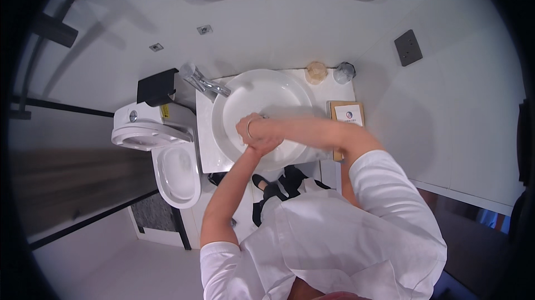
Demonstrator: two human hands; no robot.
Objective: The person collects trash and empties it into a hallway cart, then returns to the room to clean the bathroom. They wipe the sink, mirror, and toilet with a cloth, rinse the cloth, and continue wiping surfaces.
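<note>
My left hand (269,144) and my right hand (249,126) are close together over the white round washbasin (271,86), overlapping near its front. The right forearm crosses above the left hand and is slightly blurred. A light-coloured bangle (250,129) circles my right wrist area. Small white patches show at the edges of the hands; whether they are cloth, foam or something else cannot be told. The fingers and palms are mostly hidden. A chrome faucet (211,86) reaches over the basin's back left rim, pointing towards the bowl.
An amber glass (316,73) and a grey glass (344,73) stand at the counter's back right corner. A tan box (332,109) with a printed white card lies by the right edge. Left are a toilet (179,176) with raised lid and a black paper holder (156,86).
</note>
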